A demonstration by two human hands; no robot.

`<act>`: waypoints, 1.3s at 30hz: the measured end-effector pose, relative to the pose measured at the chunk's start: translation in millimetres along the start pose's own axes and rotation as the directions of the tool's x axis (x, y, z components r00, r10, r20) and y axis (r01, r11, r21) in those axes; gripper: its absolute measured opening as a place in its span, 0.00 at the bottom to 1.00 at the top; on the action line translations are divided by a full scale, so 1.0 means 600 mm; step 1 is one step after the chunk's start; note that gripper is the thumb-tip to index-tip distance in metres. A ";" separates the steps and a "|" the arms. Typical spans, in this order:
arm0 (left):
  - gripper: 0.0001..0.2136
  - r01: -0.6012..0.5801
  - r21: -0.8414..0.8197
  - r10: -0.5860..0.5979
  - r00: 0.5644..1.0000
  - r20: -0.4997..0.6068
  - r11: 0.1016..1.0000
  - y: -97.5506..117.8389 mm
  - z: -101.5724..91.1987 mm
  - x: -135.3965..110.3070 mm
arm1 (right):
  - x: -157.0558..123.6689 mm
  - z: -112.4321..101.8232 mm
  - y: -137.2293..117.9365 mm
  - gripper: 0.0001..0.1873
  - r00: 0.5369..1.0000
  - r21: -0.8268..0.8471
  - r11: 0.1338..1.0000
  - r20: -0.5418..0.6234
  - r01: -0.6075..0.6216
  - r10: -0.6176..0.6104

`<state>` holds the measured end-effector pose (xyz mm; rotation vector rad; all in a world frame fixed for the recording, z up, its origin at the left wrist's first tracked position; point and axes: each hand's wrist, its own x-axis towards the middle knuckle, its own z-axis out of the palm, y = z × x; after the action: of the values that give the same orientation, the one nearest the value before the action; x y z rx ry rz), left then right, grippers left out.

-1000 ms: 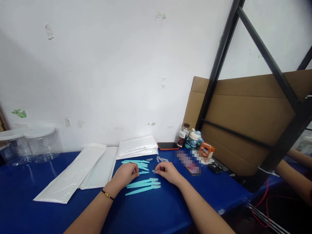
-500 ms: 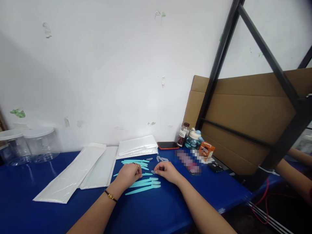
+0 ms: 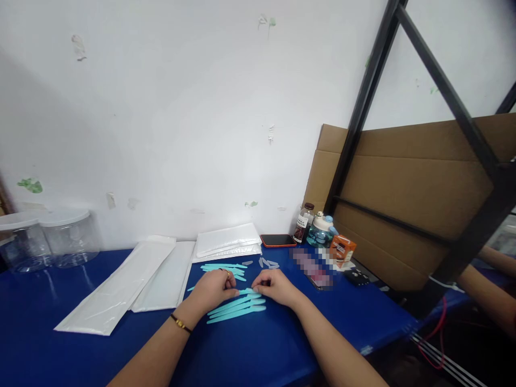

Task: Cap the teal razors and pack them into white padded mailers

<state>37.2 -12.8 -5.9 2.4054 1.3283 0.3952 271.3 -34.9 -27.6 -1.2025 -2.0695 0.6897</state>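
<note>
My left hand (image 3: 220, 287) is closed on a turquoise eyebrow razor (image 3: 245, 291) over the blue tabletop. At the razor's right end, the fingertips of my right hand (image 3: 271, 285) pinch; the small clear cap there is mostly hidden by them. Just below my hands, several turquoise razors (image 3: 237, 312) lie side by side with their heads to the right. Another group of turquoise razors (image 3: 223, 267) rests behind my left hand, partly covered by it. Several loose clear blade caps (image 3: 266, 263) are scattered beyond my right hand.
White padded mailers (image 3: 121, 290) lie at left, with a stack of mailers (image 3: 228, 241) by the wall. A phone (image 3: 278, 240), brown bottle (image 3: 302, 224), blue water bottle (image 3: 320, 232) and orange box (image 3: 342, 250) stand back right. Clear jars (image 3: 70, 242) are far left.
My right hand has moved slightly left and down, bringing the clear cap onto the razor's end. My hands now meet at the razor, where before the cap was apart from it.
</note>
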 end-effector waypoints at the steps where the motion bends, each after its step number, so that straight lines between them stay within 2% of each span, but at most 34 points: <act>1: 0.09 0.021 0.021 -0.020 0.999 -0.042 1.000 -0.008 -0.009 -0.003 | -0.001 -0.010 0.006 0.07 0.999 -0.022 1.000 -0.049 -0.007 0.006; 3: 0.09 0.082 0.085 -0.070 0.989 -0.134 0.993 -0.028 -0.027 -0.009 | -0.004 -0.035 0.023 0.09 0.976 -0.084 0.994 -0.212 -0.063 0.044; 4: 0.09 0.118 0.116 -0.099 0.982 -0.159 0.986 -0.038 -0.033 -0.011 | -0.006 -0.047 0.034 0.10 0.950 -0.118 0.986 -0.304 -0.116 0.076; 5: 0.09 0.152 0.140 -0.128 0.978 -0.167 0.978 -0.047 -0.038 -0.013 | -0.007 -0.058 0.045 0.11 0.926 -0.150 0.975 -0.364 -0.162 0.098; 7: 0.08 0.193 0.156 -0.171 0.975 -0.144 0.969 -0.060 -0.041 -0.015 | -0.009 -0.072 0.063 0.11 0.903 -0.209 0.951 -0.411 -0.227 0.125; 10: 0.06 0.207 0.118 -0.194 0.975 -0.108 0.971 -0.067 -0.035 -0.013 | -0.008 -0.074 0.074 0.11 0.924 -0.268 0.935 -0.361 -0.233 0.127; 13: 0.05 0.214 0.061 -0.209 0.975 -0.078 0.975 -0.067 -0.029 -0.009 | -0.004 -0.063 0.067 0.10 0.952 -0.315 0.929 -0.287 -0.196 0.103; 17: 0.04 0.193 -0.009 -0.193 0.981 0.012 0.981 -0.058 -0.028 -0.008 | -0.004 -0.053 0.053 0.06 0.953 -0.322 0.921 -0.272 -0.221 0.133; 20: 0.04 0.131 -0.024 -0.130 0.991 0.025 0.991 -0.041 -0.024 -0.009 | -0.006 -0.049 0.052 0.02 0.961 -0.212 0.954 -0.224 -0.211 0.163; 25: 0.05 0.090 -0.051 -0.087 0.995 0.043 0.995 -0.008 -0.004 -0.006 | -0.003 -0.039 0.055 0.07 0.958 0.042 0.966 -0.121 -0.255 0.258; 28: 0.05 0.089 -0.049 -0.087 0.995 0.040 0.995 0.000 0.006 -0.001 | -0.003 -0.036 0.048 0.06 0.972 0.089 0.971 -0.066 -0.221 0.228; 31: 0.05 0.084 -0.045 -0.083 0.996 0.030 0.995 -0.001 0.012 0.003 | -0.004 -0.033 0.037 0.07 0.983 0.049 0.983 -0.041 -0.179 0.181; 39: 0.05 0.067 -0.046 -0.066 0.998 0.017 0.997 -0.004 0.018 0.007 | -0.002 -0.017 0.024 0.07 0.997 -0.023 0.998 -0.054 -0.064 0.063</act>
<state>42.1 -9.9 -16.0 2.3156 1.3730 0.3840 287.2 -28.1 -31.1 -1.2916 -2.0090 0.6556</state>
